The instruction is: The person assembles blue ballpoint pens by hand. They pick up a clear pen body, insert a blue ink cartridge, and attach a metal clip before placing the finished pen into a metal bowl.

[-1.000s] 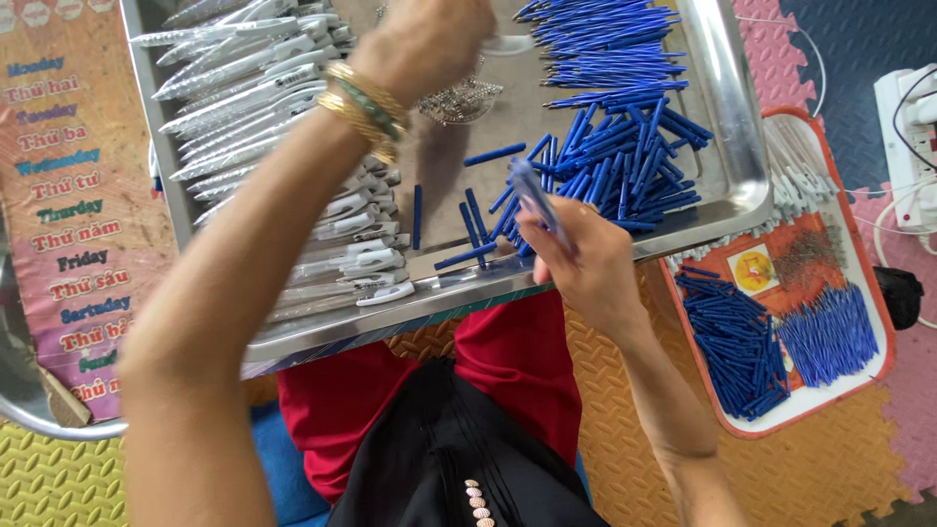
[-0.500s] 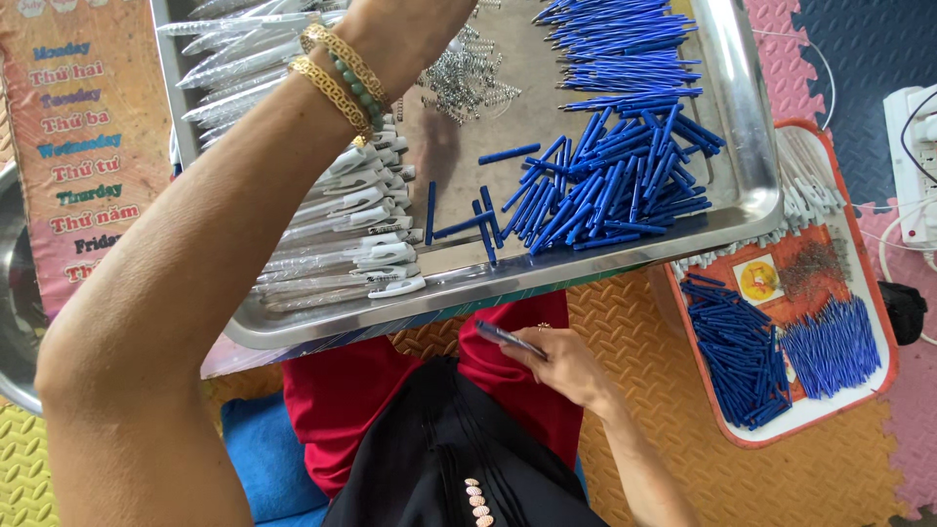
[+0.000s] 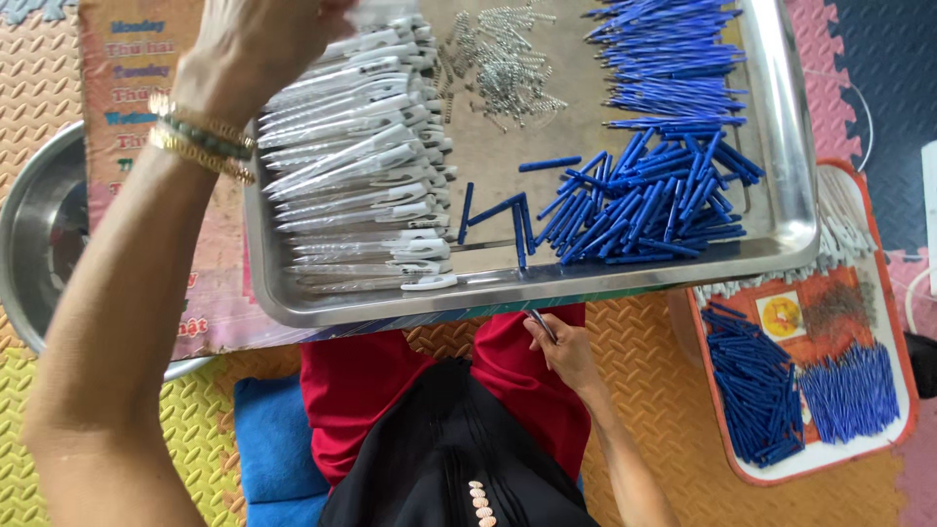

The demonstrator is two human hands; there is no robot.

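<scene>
From my remote seat I look down on a large rectangular stainless-steel tray (image 3: 791,146) resting across the lap of a person seated on interlocking foam floor mats (image 3: 644,390); everything else sits in relation to that tray. Left of it, a round steel bowl (image 3: 39,234) pokes out from under a printed pink sheet (image 3: 127,127). Right of it and lower, a smaller orange-rimmed tray (image 3: 878,293) carries two heaps of blue pieces. Inside the big tray, a row of white plastic pen barrels with clips (image 3: 361,185) fills the left side, loose blue plastic pen tubes (image 3: 644,195) crowd the right, and a scatter of small metal springs (image 3: 503,68) lies at the top centre. The left hand (image 3: 264,39), gold and green bangles (image 3: 200,141) on its wrist, is raised over the white barrels, fingers gripping one white barrel at the frame's top. Just below the tray's near rim, the right hand (image 3: 564,353) pinches a thin dark pen part (image 3: 543,325).
</scene>
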